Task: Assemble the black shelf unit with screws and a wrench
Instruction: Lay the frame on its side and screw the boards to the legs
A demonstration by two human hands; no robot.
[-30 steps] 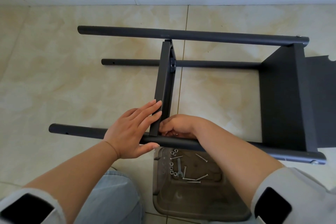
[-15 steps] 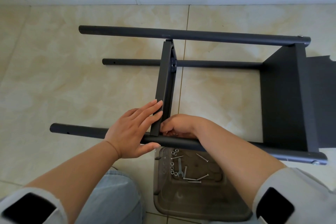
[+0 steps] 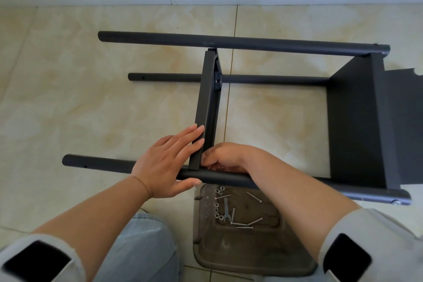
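Left hand (image 3: pixel 168 162): fingers (image 3: pixel 192 135) extended flat against the upright shelf panel (image 3: pixel 206 107), thumb under the near pole (image 3: pixel 219 177). Right hand (image 3: pixel 225 155): fingers curled at the panel-pole joint; what they hold cannot be told. Screws (image 3: pixel 242 224) and wrench (image 3: pixel 226 209) lie in the tray (image 3: pixel 251 263) below both hands.

No text, label, brand or number is readable anywhere.
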